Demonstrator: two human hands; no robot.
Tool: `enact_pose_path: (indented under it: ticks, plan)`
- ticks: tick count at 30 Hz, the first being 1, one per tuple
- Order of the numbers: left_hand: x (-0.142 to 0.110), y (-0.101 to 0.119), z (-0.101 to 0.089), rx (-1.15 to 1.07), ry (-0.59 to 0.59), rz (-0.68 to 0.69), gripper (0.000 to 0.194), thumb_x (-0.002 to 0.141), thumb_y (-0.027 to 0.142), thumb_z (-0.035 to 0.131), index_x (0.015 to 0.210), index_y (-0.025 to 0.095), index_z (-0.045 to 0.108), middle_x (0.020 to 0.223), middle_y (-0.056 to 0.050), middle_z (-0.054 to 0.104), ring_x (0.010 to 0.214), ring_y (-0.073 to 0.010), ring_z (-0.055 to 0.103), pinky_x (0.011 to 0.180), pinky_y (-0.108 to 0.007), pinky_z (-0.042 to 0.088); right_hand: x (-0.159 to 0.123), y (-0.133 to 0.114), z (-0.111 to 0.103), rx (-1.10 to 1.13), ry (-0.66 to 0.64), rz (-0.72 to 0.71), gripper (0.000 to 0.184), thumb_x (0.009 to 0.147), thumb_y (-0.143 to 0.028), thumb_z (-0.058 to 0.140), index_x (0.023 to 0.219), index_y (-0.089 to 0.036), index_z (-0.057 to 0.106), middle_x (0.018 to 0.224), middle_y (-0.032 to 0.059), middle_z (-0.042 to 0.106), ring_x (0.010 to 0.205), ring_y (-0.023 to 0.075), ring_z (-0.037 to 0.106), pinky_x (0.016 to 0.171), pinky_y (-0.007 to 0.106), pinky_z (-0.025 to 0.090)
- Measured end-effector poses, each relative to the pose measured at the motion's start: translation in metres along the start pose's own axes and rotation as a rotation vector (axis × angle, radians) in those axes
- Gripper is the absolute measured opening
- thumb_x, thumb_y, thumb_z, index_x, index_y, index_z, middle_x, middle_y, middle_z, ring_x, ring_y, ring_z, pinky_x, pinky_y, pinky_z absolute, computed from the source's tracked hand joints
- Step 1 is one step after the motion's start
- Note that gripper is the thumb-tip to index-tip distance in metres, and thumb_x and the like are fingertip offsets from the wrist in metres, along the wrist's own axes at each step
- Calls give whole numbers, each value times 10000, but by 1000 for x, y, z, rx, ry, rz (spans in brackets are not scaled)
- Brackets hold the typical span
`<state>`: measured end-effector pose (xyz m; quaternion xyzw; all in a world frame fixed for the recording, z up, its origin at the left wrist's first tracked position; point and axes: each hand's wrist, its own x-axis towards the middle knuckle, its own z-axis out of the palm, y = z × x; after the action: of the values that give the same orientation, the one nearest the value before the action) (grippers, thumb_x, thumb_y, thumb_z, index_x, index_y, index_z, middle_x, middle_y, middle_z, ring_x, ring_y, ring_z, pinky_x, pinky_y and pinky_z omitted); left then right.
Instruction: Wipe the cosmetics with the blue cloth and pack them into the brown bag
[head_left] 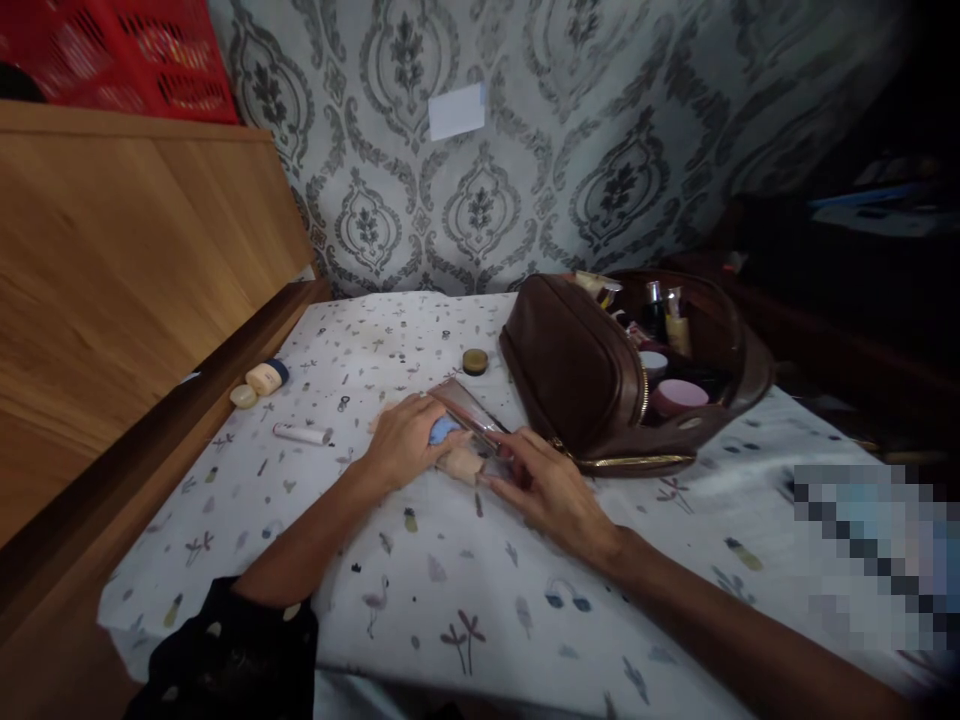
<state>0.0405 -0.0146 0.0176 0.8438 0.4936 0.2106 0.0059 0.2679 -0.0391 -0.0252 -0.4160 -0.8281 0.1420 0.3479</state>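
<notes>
My left hand [405, 437] is closed over a small light-blue piece [444, 430], too covered to name. Close to its fingertips lies a beige cosmetic item [461, 464], partly hidden. A flat, shiny brownish case [466, 405] slants between the hands. My right hand [551, 490] pinches the near end of this case between thumb and fingers, and its thumb is close to the beige item. Beyond the hands stands a small round jar [475, 361] with an olive top.
An open brown cosmetic bag [577, 350] holding tubes and a pink jar [679, 397] stands right of my hands. A white tube [302, 433], a dark-lidded beige jar [267, 377] and a small cream-coloured piece [243, 396] lie left. A wooden cabinet [150, 240] borders the table.
</notes>
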Motion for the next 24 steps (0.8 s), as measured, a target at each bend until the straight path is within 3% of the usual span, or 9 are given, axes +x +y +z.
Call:
enact_pose_path:
  ticks: [4,9,13,19,21,24]
  plan:
    - [-5,14,7,-27,53,71,426,990,575,441,842,206,595,823,-50,654,847,-221,598,712,-343,452,-1,-5,-1,-134,-93,-67,408,879,-459,693,1189,-195,672,991,85,678,769,208,680,614,305,544]
    - [-10,34,22,19,103,203,406,988,558,457,881,197,608,849,-73,679,897,-247,597,729,-369,464,-1,-11,2,-208,-139,-88,239,880,-412,680,801,-187,683,826,63,676,687,188,661,600,286,517]
    - [-5,22,22,111,93,159,353,1014,465,448,916,184,638,871,-82,685,933,-254,598,787,-386,476,0,-14,2,-167,-132,-92,169,883,-335,654,915,-173,689,783,42,657,625,163,618,568,270,490]
    - [4,-24,4,261,36,-158,353,997,461,489,914,167,667,990,-120,672,1011,-282,569,806,-386,473,-1,-11,0,4,-121,-66,234,903,-337,632,1060,-173,686,876,62,684,650,166,627,576,281,511]
    - [3,-23,3,238,49,-174,363,992,482,492,907,173,664,991,-117,665,1016,-285,561,799,-385,467,-1,-9,1,61,-108,-48,242,906,-312,628,1097,-170,673,883,68,698,669,179,644,610,303,540]
    - [-1,-2,6,133,73,-33,395,997,515,463,898,184,653,932,-100,671,969,-273,566,823,-398,456,-3,-6,4,103,-94,-39,244,905,-262,616,1132,-180,655,871,65,700,688,190,659,652,329,573]
